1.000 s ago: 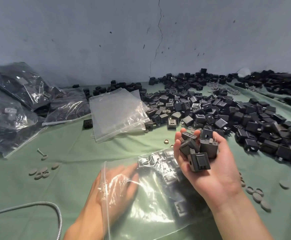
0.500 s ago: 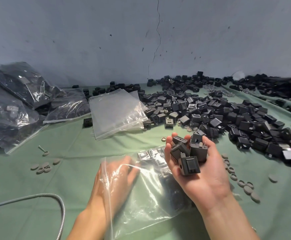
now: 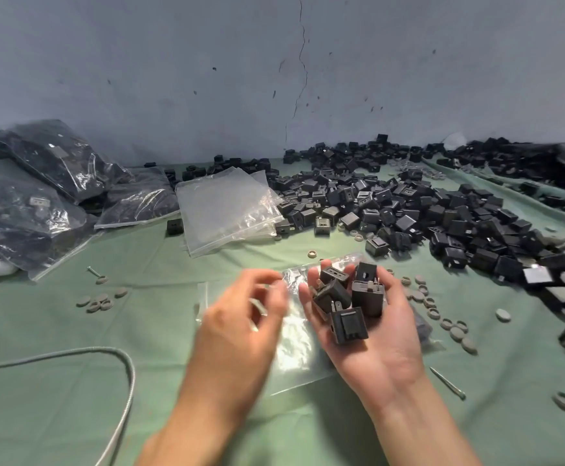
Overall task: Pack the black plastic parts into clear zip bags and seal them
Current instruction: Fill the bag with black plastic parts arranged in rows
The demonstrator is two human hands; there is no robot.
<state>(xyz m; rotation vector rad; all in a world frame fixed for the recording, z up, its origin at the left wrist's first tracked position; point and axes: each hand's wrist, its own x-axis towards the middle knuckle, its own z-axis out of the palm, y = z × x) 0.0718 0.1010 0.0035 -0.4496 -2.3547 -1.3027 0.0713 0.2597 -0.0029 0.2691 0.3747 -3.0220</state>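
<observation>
Green-clothed desk [image 3: 56, 331] running back to the wall, with the pile [image 3: 408, 210] of loose black pieces filling the right half, full bags [image 3: 32, 203] stacked at upper left, and spare bags [image 3: 227, 210] lying flat just left of the pile. At centre a clear bag [image 3: 294, 341] lies on the cloth beneath both hands. The right hand [image 3: 378, 351] is palm up, cupped around a handful of parts [image 3: 348, 297]. The left hand [image 3: 240, 317] is blurred above the bag's left side with fingers loosely curled, and whether it pinches the mouth cannot be told. The step appears to be loading. It would go best if the left hand spread the mouth wide and lifted it, and the right hand tipped over the opening so the pronged parts slide in without snagging the film. Bare cloth at lower left and along the bottom gives room to move. The cable [image 3: 119, 381] at lower left, the grey rings [image 3: 442, 317] right of the bag and the pin [image 3: 447, 383] at lower right should be avoided. The near desk edge is out of frame.
</observation>
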